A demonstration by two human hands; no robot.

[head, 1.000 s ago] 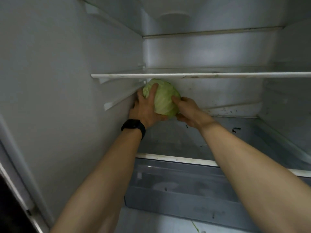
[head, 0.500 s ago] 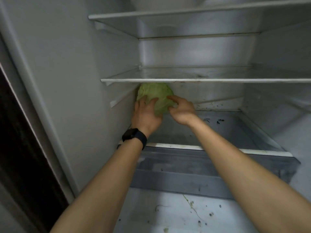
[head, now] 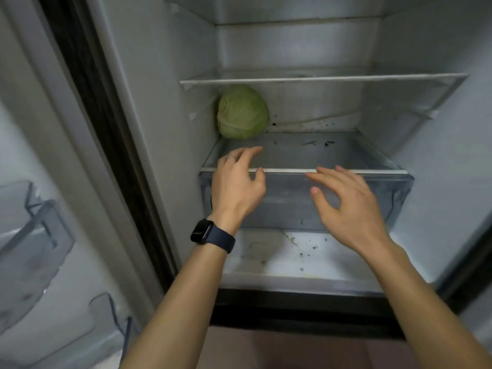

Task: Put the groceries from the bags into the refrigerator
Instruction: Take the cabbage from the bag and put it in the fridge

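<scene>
A green cabbage (head: 242, 113) rests in the back left corner of the refrigerator's lower glass shelf (head: 332, 153), against the left wall. My left hand (head: 237, 182), with a dark watch on its wrist, hovers in front of the shelf's front edge, fingers relaxed and holding nothing. My right hand (head: 348, 206) hangs level with the drawer front, fingers spread and empty. Both hands are clear of the cabbage.
A clear drawer (head: 378, 201) sits under the shelf. A second glass shelf (head: 319, 79) lies just above the cabbage. The open door with clear bins (head: 37, 230) stands at the left. Crumbs dot the fridge floor (head: 292, 251).
Both hands have let go of the cabbage and drawn back out of the fridge toward me. The cabbage stays in the back left corner. My view has pulled back and down.
</scene>
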